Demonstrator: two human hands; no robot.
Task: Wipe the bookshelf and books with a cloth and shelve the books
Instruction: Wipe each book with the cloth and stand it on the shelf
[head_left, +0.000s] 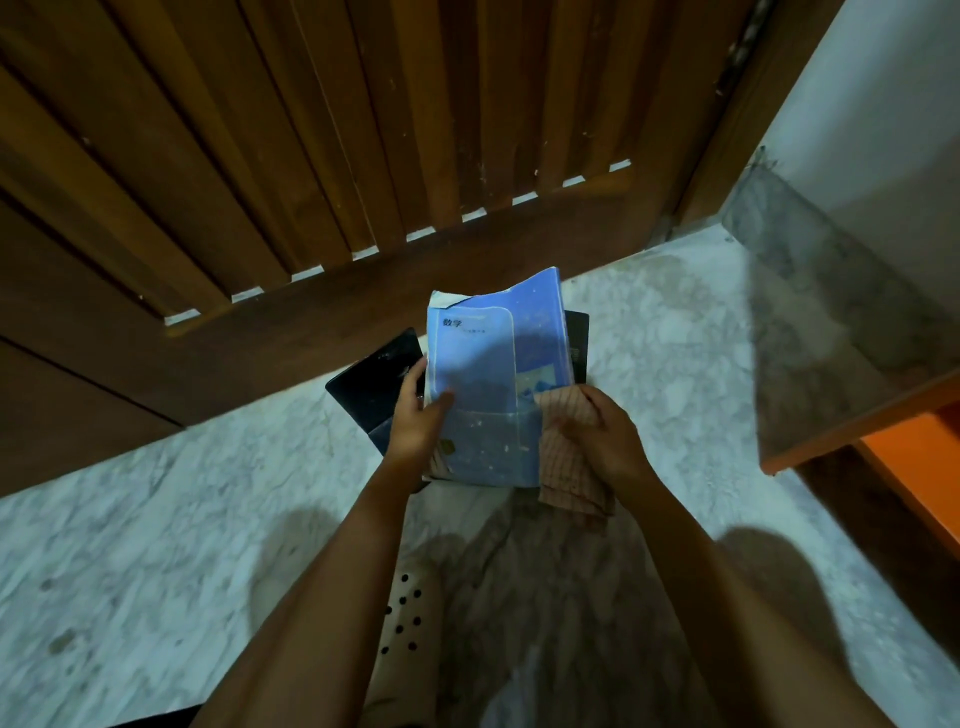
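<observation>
A worn light-blue book (488, 374) with a torn top corner is held upright in front of me, cover facing me. My left hand (418, 415) grips its left edge, thumb on the cover. My right hand (597, 426) holds a striped pinkish cloth (569, 467) against the book's lower right corner. Behind the blue book lie dark books: one (371, 379) sticks out on the left, another (576, 338) shows at the right.
A dark wooden slatted door (311, 156) fills the upper view. The floor (156, 519) is pale marble. An orange wooden shelf edge (883, 431) juts in at the right. My shoe with holes (405, 613) and skirt are below.
</observation>
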